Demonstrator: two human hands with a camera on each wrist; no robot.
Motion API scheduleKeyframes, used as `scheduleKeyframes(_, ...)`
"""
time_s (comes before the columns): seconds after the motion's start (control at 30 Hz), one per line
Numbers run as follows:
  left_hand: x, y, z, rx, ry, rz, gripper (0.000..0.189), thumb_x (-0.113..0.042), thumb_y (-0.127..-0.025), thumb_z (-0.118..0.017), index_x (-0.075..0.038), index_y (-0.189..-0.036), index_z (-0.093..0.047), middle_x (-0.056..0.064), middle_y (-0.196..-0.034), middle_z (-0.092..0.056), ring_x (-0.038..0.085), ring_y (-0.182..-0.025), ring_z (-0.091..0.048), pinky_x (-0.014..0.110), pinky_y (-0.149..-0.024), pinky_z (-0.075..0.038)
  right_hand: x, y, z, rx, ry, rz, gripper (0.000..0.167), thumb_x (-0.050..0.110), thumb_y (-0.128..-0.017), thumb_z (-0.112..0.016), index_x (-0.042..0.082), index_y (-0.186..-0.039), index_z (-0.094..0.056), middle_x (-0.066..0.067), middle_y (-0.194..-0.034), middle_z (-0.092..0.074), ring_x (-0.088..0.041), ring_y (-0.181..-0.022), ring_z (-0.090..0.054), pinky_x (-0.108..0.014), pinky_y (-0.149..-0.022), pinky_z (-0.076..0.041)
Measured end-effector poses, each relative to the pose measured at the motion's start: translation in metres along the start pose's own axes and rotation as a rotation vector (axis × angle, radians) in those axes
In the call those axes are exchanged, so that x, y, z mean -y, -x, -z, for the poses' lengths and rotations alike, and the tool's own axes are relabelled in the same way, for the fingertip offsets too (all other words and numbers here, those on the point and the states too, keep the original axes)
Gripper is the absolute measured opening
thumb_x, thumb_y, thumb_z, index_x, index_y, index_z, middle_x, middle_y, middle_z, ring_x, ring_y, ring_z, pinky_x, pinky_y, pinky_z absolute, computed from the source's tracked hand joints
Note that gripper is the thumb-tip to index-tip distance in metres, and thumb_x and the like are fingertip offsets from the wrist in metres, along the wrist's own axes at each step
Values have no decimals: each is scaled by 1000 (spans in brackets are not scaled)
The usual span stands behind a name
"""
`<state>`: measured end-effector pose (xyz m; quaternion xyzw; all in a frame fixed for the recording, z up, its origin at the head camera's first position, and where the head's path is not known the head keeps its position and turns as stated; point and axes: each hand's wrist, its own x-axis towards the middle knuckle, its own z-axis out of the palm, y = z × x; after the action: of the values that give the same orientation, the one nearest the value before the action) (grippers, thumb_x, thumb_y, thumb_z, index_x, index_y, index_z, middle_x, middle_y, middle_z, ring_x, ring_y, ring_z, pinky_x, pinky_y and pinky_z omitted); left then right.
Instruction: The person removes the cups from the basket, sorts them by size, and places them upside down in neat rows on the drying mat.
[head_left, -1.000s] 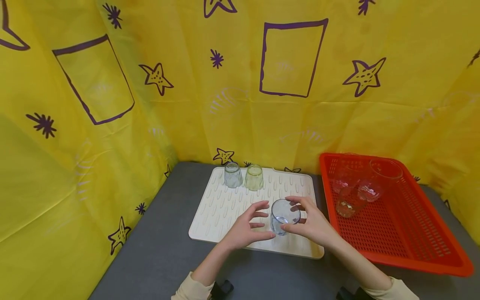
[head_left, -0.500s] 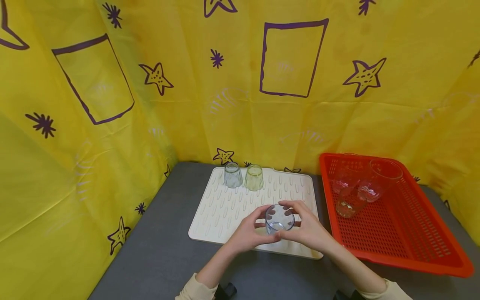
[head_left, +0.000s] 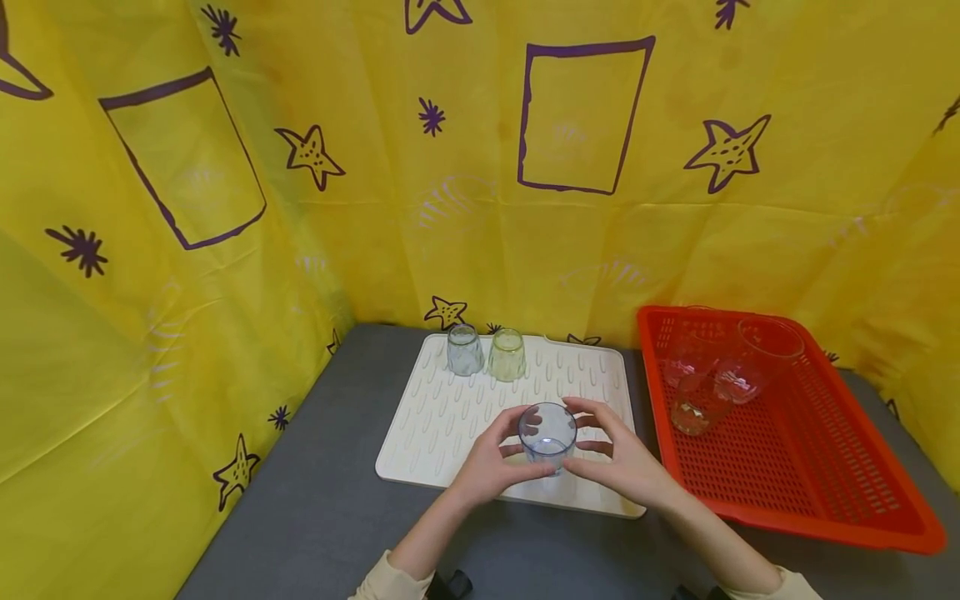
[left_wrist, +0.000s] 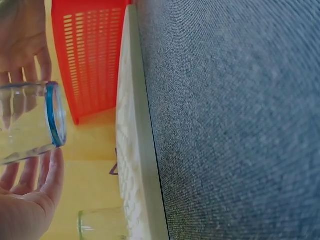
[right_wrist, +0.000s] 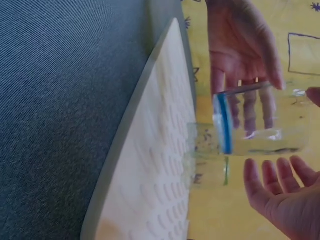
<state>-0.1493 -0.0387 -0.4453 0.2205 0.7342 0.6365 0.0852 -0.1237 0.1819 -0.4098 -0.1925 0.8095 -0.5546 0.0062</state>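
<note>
A clear bluish drinking glass [head_left: 548, 437] is held above the front part of a white ridged draining mat [head_left: 442, 433]. My left hand [head_left: 483, 467] grips it from the left side, thumb in front and fingers behind. My right hand [head_left: 626, 458] is spread beside its right side; in the right wrist view a gap shows between those fingers [right_wrist: 272, 180] and the glass. The glass's blue-ringed end faces down toward the mat in both wrist views. At the back of the mat stand a bluish glass [head_left: 465, 352] and a greenish glass [head_left: 507, 357].
On the right stands a red perforated basket [head_left: 757, 475] with several clear glasses [head_left: 738, 367] at its back left. Yellow patterned cloth [head_left: 375, 150] hangs behind and to the left. The table top [head_left: 300, 500] is dark grey.
The glass has moved left, from the right hand to the left. Both hands closed around it half a second ago; now the right fingers have loosened and drawn away.
</note>
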Motion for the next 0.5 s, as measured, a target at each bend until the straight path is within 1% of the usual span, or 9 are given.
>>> scheduleKeyframes(0.07, -1, 0, 1, -11, 66, -15, 70, -12, -79, -81, -16, -140, -46, 5, -131, -57, 24, -124, -52, 38, -98, -47, -3, 0, 0, 2, -2, 33, 72, 14, -79, -79, 12, -141, -43, -12, -135, -47, -31, -116, -48, -40, -91, -52)
scheduleKeyframes(0.17, -2, -1, 2, -7, 156, -34, 69, -8, -82, -79, -10, -141, -43, 11, -134, -54, 29, -126, -50, 41, -100, -45, -6, 0, -2, 0, -1, 41, 73, 12, -77, -80, 12, -140, -44, -11, -134, -47, -31, -115, -49, -40, -90, -52)
scheduleKeyframes(0.23, -3, -2, 1, 2, 205, -33, 69, -6, -82, -77, -9, -141, -42, 13, -135, -53, 31, -127, -49, 41, -101, -45, -9, 0, -4, -5, -2, 27, 73, 12, -76, -82, 11, -139, -45, -11, -133, -47, -32, -115, -49, -41, -89, -52)
scheduleKeyframes(0.4, -7, -2, -1, 25, 309, -21, 70, -2, -83, -75, -7, -142, -38, 16, -138, -50, 31, -129, -47, 39, -102, -44, -11, -2, -10, -16, 9, -36, 72, 17, -76, -83, 12, -137, -46, -11, -131, -51, -34, -117, -49, -49, -91, -51)
scheduleKeyframes(0.5, -8, -1, -3, 40, 357, -17, 69, -2, -84, -74, -6, -142, -37, 18, -139, -49, 31, -129, -47, 38, -102, -44, -9, -2, -12, -21, 20, -46, 71, 20, -77, -83, 13, -137, -47, -12, -131, -53, -34, -117, -50, -52, -91, -49)
